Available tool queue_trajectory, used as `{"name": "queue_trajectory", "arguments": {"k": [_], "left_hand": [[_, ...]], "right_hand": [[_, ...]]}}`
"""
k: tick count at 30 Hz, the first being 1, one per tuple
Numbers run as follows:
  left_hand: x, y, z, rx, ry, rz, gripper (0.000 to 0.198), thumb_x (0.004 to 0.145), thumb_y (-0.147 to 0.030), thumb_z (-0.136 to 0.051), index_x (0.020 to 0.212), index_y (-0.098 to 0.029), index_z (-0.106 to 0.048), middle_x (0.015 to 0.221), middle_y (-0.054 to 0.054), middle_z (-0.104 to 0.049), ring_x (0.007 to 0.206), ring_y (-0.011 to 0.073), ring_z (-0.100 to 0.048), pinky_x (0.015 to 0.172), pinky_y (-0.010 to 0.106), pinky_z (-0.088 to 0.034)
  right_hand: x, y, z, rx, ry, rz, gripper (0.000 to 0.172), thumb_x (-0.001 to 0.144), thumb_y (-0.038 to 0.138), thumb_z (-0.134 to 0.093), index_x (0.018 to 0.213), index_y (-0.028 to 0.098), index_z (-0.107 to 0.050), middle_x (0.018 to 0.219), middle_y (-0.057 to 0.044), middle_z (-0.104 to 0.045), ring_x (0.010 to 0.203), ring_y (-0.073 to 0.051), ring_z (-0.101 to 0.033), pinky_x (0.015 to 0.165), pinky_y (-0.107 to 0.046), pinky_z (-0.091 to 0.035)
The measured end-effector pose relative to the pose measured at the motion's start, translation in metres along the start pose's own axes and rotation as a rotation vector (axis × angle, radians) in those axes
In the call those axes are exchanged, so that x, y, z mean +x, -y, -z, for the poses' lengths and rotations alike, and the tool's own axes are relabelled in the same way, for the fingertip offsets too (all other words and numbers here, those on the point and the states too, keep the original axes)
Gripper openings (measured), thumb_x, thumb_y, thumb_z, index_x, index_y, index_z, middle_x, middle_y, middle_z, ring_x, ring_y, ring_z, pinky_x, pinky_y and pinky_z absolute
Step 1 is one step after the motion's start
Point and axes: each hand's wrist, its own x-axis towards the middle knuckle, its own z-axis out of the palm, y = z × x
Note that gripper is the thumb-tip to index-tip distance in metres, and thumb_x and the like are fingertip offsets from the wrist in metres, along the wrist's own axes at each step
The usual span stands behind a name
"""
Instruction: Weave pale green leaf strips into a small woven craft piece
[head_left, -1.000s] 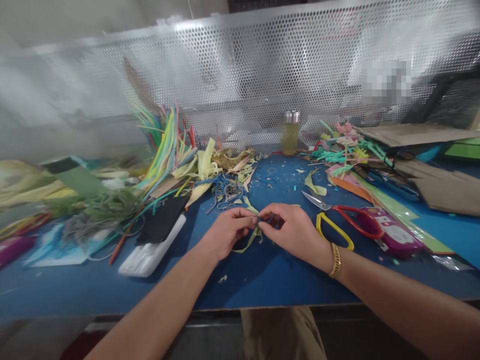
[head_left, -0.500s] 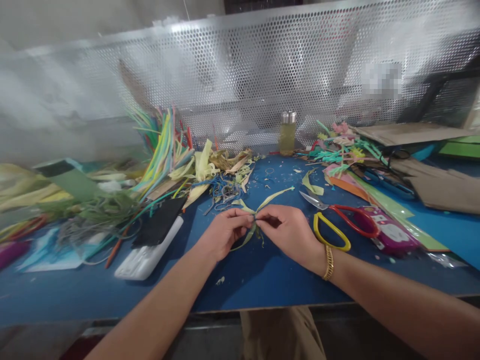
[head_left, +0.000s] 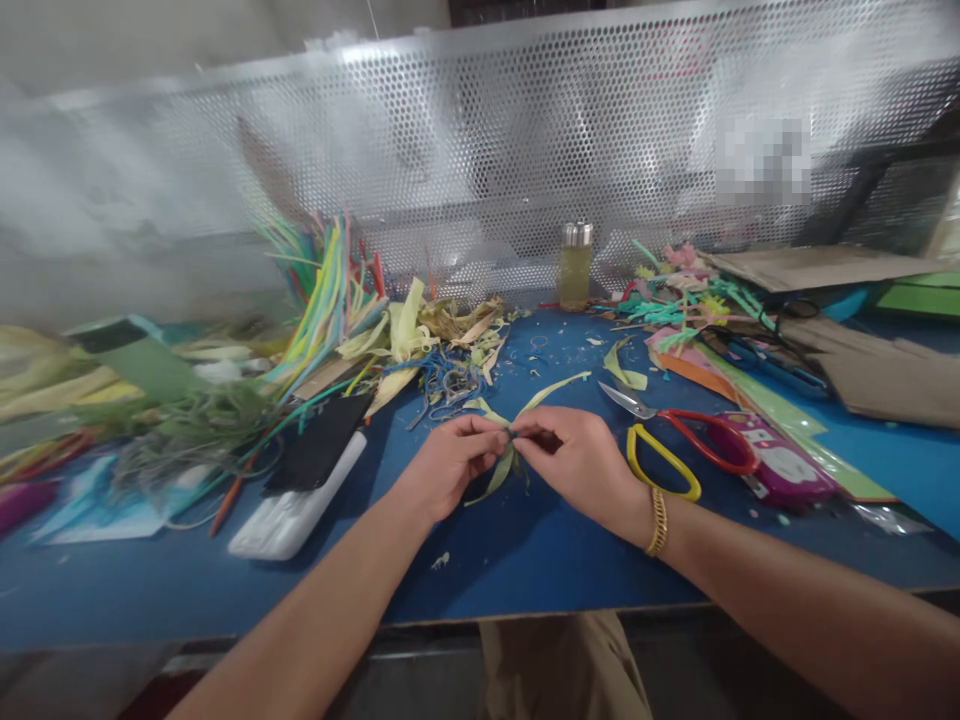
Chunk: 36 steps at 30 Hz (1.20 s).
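Pale green leaf strips (head_left: 553,389), which look like dried corn husk, fan out from a small dark middle between my fingertips. My left hand (head_left: 450,470) pinches this middle from the left, thumb against forefinger. From the other side my right hand (head_left: 581,462), a gold bracelet at its wrist, pinches at the same spot. Whether a thread runs round the middle is too small to tell. Scissors (head_left: 658,414) with one red and one yellow handle lie beside my right hand. A loose leaf piece (head_left: 624,372) rests beyond their blades.
Left lie a white plastic object (head_left: 289,525), a black phone-like slab (head_left: 319,445) and grey-green string (head_left: 202,420). Husks (head_left: 409,330) and coloured strips (head_left: 322,300) heap up behind. A glass jar (head_left: 575,275) stands by the perforated metal screen (head_left: 510,150). Right are a purple packet (head_left: 791,470) and cardboard (head_left: 885,370).
Both hands stay in nearly the same place, still pinching. The leaf strips have turned slightly, and the lower ends hang a little differently. Nothing else has visibly moved.
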Motion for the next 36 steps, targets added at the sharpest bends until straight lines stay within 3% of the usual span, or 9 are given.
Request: {"name": "queue_trajectory", "arguments": {"k": [5,10,19,23,28,36], "left_hand": [[-0.002,0.001,-0.001,0.093,-0.022,-0.097,0.02,0.057,-0.02,-0.083,0.066,-0.014,-0.066,0.064,-0.001,-0.064,0.055,0.0063,-0.052,0.055,0.019,-0.041],[-0.005,-0.001,-0.001,0.36,-0.067,-0.328,0.016,0.064,-0.023,-0.08,0.071,-0.016,-0.068,0.07,0.002,-0.068,0.063,0.0112,-0.058,0.061,0.023,-0.045],[-0.017,-0.002,-0.007,0.991,-0.23,-0.992,0.007,0.079,-0.017,-0.066,0.082,-0.021,-0.071,0.083,0.003,-0.073,0.074,0.0156,-0.065,0.073,0.027,-0.051],[-0.019,-0.003,-0.006,1.084,-0.259,-1.205,0.009,0.078,-0.014,-0.068,0.083,-0.02,-0.071,0.08,0.002,-0.073,0.075,0.0152,-0.066,0.076,0.028,-0.051],[-0.019,-0.005,-0.007,1.019,-0.178,-1.304,0.013,0.076,-0.008,-0.071,0.08,-0.02,-0.07,0.078,0.001,-0.074,0.077,0.0143,-0.068,0.079,0.028,-0.052],[-0.018,-0.003,-0.004,0.981,-0.195,-1.288,0.016,0.075,-0.007,-0.071,0.084,-0.021,-0.071,0.081,0.0,-0.074,0.079,0.0136,-0.067,0.079,0.028,-0.053]], "right_hand": [[0.003,-0.002,-0.001,0.135,0.036,-0.111,0.017,0.076,0.012,-0.063,0.089,0.02,-0.072,0.079,-0.001,-0.074,0.07,-0.013,-0.067,0.065,-0.024,-0.051],[0.005,0.002,0.001,0.23,0.024,-0.226,0.015,0.073,0.013,-0.064,0.085,0.018,-0.071,0.073,-0.001,-0.073,0.064,-0.013,-0.066,0.059,-0.022,-0.051],[0.005,0.005,-0.003,0.594,0.052,-0.447,0.015,0.07,0.015,-0.068,0.084,0.017,-0.068,0.069,0.0,-0.069,0.062,-0.012,-0.064,0.059,-0.023,-0.051],[0.01,0.013,-0.001,0.743,0.077,-0.562,0.007,0.076,0.019,-0.065,0.081,0.016,-0.068,0.062,0.001,-0.066,0.057,-0.01,-0.062,0.057,-0.023,-0.05],[0.013,0.018,0.002,0.85,0.116,-0.696,0.007,0.079,0.019,-0.064,0.075,0.015,-0.068,0.058,0.002,-0.064,0.051,-0.009,-0.06,0.052,-0.022,-0.049],[0.012,0.009,0.001,0.814,0.159,-0.567,0.003,0.078,0.018,-0.065,0.076,0.016,-0.066,0.057,0.003,-0.063,0.048,-0.007,-0.056,0.049,-0.02,-0.045]]}}
